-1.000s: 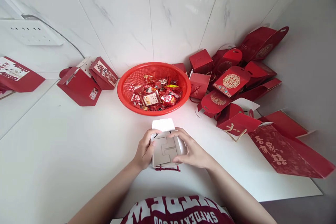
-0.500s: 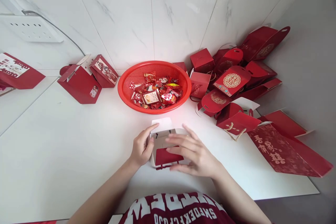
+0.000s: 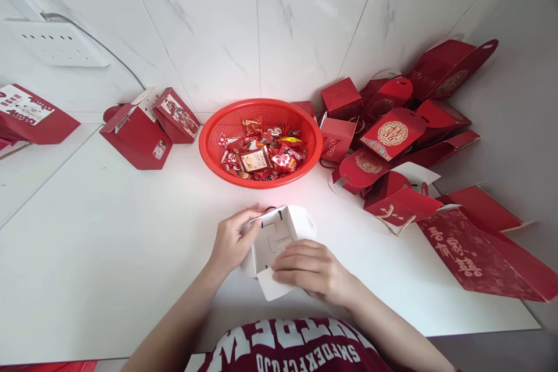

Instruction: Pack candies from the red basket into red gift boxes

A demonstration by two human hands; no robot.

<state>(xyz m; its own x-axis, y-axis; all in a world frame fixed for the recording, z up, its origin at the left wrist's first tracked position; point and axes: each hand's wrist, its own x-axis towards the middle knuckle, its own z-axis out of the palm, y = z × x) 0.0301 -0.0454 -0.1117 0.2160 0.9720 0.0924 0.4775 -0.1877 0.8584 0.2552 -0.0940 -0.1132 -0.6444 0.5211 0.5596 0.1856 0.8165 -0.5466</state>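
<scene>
An open paper gift box [image 3: 271, 242] stands on the table in front of my body, its white inside facing up and its flaps folded outward. My left hand [image 3: 230, 241] grips its left wall, the thumb over the edge and the fingers outside. My right hand [image 3: 311, 270] is closed at the near right corner, fingers bent over the wall and the near flap; its thumb is hidden. A bit of dark red cord shows at the far edge. Just beyond the box is a red plastic basket [image 3: 209, 161] holding wrapped candies [image 3: 261, 154].
Many red gift boxes [image 3: 387, 133] are piled at the right against the wall. Several more red boxes [image 3: 139, 136] stand at the back left. A white socket panel [image 3: 54, 43] with a grey cable is on the tiled wall. The white table [image 3: 108, 261] extends left.
The box has been turned round: its red flap and cord faced me before, and now a white flap does. My right hand went from spread fingers above the box to holding its near right corner.
</scene>
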